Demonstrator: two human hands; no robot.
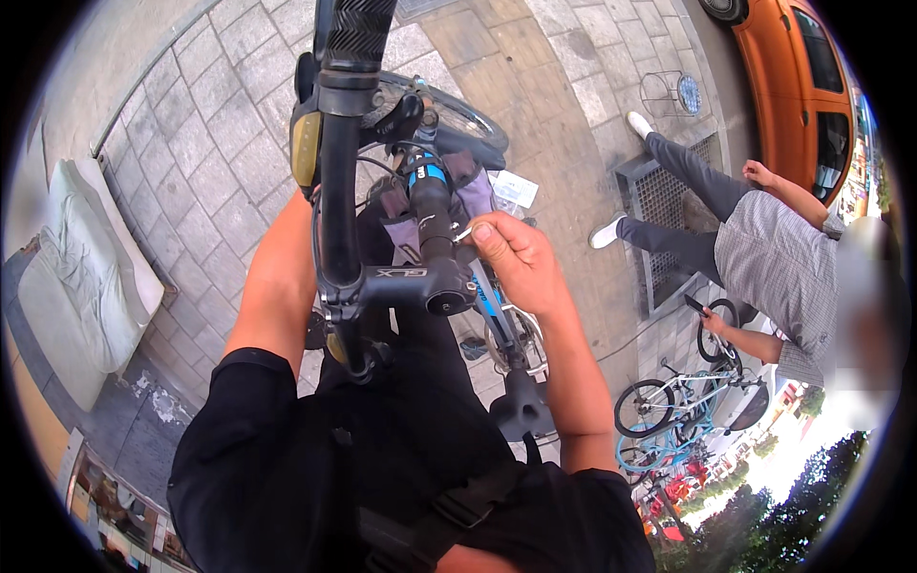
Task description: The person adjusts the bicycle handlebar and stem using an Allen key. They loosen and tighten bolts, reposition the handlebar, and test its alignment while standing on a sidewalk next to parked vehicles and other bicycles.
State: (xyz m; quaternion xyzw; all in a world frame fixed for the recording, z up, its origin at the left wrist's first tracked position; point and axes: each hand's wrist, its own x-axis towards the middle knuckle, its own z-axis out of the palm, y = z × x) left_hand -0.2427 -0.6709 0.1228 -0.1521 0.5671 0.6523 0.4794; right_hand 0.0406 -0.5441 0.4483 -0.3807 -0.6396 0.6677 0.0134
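Observation:
Below me stands a folding-type bicycle with its black handlebar (339,196) running up and down the view. Its black stem (394,285) joins an upright steering post (436,205) with a blue band. My right hand (519,260) is closed beside the post, thumb and fingertips pinching a small silver lever-like metal piece (462,233) against it. Most of that piece is hidden by the fingers. My left forearm (277,277) reaches up behind the handlebar, which hides the left hand and its fingers. A purple-grey fabric bag (471,181) hangs by the post.
The black saddle (521,403) is near my right elbow. A person (769,239) stands to the right holding a phone, next to a metal floor grate (659,248). Parked bicycles (669,401), an orange car (783,86) and a covered cushion-like seat (81,277) surround the paving.

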